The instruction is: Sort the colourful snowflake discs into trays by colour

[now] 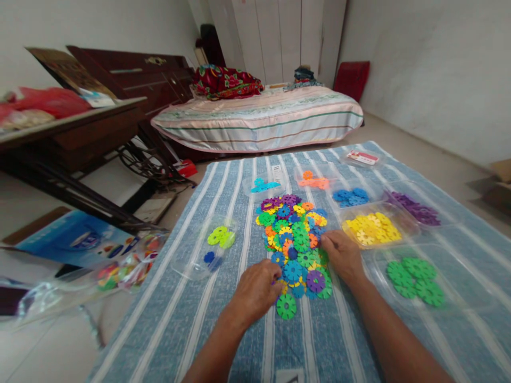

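Both hands at the edges of a mixed disc heap

The mixed disc heap (300, 236), notched and many-coloured, lies on a striped cloth (223, 330). The left hand (257, 290) is at its near left edge, fingers curled; whether they pinch a piece cannot be told. The right hand (342, 256) touches its right edge, thumb and forefinger close together, their grip unclear. Right of the heap, clear trays hold yellow discs (371, 229), green discs (415, 277) and purple discs (415, 208); left, another holds lime discs (219, 235) and dark blue discs (209, 257). Beyond stands a bed (255, 122).
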Demonstrator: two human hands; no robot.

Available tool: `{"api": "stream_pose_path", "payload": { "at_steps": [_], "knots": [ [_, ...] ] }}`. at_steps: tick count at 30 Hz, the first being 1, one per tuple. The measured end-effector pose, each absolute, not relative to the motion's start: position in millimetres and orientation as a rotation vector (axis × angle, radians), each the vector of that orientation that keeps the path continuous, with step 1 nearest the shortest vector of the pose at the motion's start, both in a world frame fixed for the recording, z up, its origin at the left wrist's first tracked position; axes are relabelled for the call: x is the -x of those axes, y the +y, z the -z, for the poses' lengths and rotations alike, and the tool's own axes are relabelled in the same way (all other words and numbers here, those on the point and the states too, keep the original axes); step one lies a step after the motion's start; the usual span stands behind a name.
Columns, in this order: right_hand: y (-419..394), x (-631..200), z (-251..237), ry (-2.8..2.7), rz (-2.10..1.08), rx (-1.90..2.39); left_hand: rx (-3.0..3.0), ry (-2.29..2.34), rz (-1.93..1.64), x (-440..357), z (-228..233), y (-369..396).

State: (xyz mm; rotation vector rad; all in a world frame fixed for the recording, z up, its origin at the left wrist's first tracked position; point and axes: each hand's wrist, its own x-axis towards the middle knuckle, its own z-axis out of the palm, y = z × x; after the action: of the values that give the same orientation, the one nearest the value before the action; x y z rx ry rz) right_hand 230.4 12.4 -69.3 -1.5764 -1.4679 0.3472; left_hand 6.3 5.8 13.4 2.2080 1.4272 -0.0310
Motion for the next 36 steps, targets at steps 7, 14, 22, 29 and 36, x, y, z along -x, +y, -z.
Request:
{"api": "stream_pose_path", "payload": {
  "at_steps": [7, 14, 22, 29, 36],
  "knots": [
    [11.0, -229.9, 67.7, -1.465, -0.38, 1.573, -2.161, 1.485, 0.008, 6.8, -13.7, -3.7],
    [12.2, -230.7, 70.5, -1.469, -0.36, 1.553, -2.031, 1.484, -0.01, 17.5, -9.9, -3.8],
    [15.4, -229.7, 72.3, -1.467, -0.329, 1.544, -1.607, 1.344, -0.198, 24.9, -8.2, -1.7],
    [18.3, -227.7, 70.7, -1.463, -0.318, 1.561, -1.48, 1.231, -0.26, 3.4, -28.1, 15.5],
    [20.8, -225.5, 76.3, -1.386, -0.32, 1.531, -1.606, 1.018, -0.384, -103.2, -41.6, 57.4]
  ]
}}
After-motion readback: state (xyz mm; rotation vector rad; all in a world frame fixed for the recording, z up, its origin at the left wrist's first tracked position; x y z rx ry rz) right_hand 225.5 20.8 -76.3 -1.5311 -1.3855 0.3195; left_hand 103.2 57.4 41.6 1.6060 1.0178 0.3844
